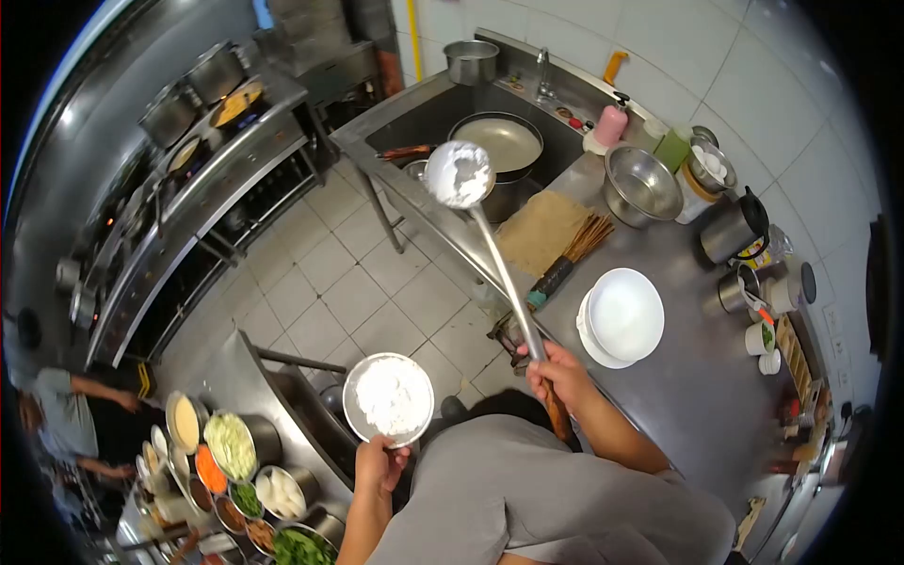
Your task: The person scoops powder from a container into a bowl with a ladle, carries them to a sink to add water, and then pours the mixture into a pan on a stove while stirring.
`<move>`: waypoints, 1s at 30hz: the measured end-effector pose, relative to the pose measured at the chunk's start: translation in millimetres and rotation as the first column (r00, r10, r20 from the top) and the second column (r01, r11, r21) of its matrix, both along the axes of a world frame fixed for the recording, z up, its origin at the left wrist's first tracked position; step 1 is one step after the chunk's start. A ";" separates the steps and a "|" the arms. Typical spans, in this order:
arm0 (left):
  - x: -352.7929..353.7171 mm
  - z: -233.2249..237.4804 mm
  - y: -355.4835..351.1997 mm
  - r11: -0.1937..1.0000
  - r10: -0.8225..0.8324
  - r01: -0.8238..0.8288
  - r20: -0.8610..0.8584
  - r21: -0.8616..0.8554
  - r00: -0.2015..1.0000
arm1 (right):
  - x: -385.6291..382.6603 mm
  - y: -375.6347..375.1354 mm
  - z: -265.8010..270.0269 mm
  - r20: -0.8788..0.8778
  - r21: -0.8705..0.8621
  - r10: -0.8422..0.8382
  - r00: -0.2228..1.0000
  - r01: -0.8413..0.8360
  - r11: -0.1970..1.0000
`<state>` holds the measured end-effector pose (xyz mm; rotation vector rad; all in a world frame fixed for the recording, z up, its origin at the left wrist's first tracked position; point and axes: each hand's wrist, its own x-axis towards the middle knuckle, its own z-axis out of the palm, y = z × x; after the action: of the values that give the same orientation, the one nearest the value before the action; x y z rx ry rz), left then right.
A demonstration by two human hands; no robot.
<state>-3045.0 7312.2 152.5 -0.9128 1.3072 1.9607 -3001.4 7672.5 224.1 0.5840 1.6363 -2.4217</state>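
My left hand [384, 463] is closed on the near rim of a metal bowl [350, 414] with white powder [391, 395] in it. In my right hand [562, 377] is the wooden-ended handle of a long ladle [499, 254], fingers wrapped round it. The ladle's head [459, 174] is raised beside the sink, with white powder clinging inside. Stacked white bowls [623, 315] stand on the steel counter to the right of my right hand. A bamboo wok brush [576, 254] lies near a brown cloth [541, 231].
A wok [508, 141] with cloudy liquid sits in the sink [414, 141]. On the right counter are a metal basin [643, 186], a kettle [736, 226] and a pink pump bottle [612, 121]. Containers of cut vegetables [231, 445] stand at lower left. Another person [75, 414] stands far left.
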 end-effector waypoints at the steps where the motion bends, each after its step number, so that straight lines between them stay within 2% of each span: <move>1: -29.5 -0.9 3.7 0.998 -0.059 0.059 -0.034 0.014 0.998 | -16.6 5.0 2.9 -0.010 -0.022 -0.057 0.998 0.057 0.998; 4: -113.1 20.5 32.8 0.987 -0.162 0.160 -0.061 -0.028 0.985 | -62.4 29.9 2.7 -0.008 0.025 -0.225 0.974 0.225 0.974; 7: -189.8 29.4 62.9 0.961 -0.275 0.273 -0.161 -0.036 0.948 | -105.2 55.9 13.9 -0.031 0.124 -0.347 0.937 0.348 0.929; 9: -238.6 30.5 85.2 0.930 -0.367 0.363 -0.227 -0.060 0.902 | -135.8 76.8 18.6 -0.020 0.116 -0.425 0.905 0.424 0.898; 11: -288.1 33.1 109.0 0.905 -0.425 0.415 -0.242 -0.097 0.872 | -170.1 100.3 19.6 -0.040 0.014 -0.513 0.858 0.513 0.858; 13: -329.7 35.7 128.0 0.853 -0.520 0.513 -0.226 -0.096 0.824 | -201.1 118.2 24.2 -0.049 0.047 -0.558 0.829 0.560 0.827; 15: -371.2 43.6 152.8 0.818 -0.572 0.567 -0.243 -0.096 0.784 | -232.2 140.3 23.6 -0.136 0.074 -0.632 0.763 0.644 0.762; 18: -435.0 54.4 192.3 0.730 -0.680 0.668 -0.243 -0.144 0.692 | -266.9 164.5 37.5 -0.158 0.135 -0.667 0.728 0.685 0.716; 23: -527.9 51.5 258.2 0.593 -0.796 0.799 -0.224 -0.101 0.563 | -323.4 210.4 65.1 -0.123 0.267 -0.685 0.718 0.689 0.674; 24: -544.5 53.4 273.9 0.553 -0.824 0.825 -0.222 -0.119 0.521 | -338.1 221.7 69.4 -0.121 0.274 -0.712 0.692 0.713 0.646; 26: -576.2 47.3 299.9 0.446 -0.888 0.883 -0.200 -0.148 0.415 | -361.8 232.0 71.2 -0.070 0.250 -0.709 0.701 0.701 0.668; 28: -606.3 37.5 321.8 0.372 -0.914 0.922 -0.216 -0.109 0.343 | -387.8 224.5 75.0 -0.030 0.236 -0.753 0.657 0.737 0.633; 30: -623.9 47.7 345.4 0.351 -0.921 0.931 -0.215 -0.095 0.325 | -412.4 217.5 84.2 0.023 0.212 -0.763 0.646 0.743 0.635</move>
<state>-3669.0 7657.6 200.1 0.2151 1.4166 1.1072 -3413.8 7890.1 308.3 1.7236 1.8224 -2.6559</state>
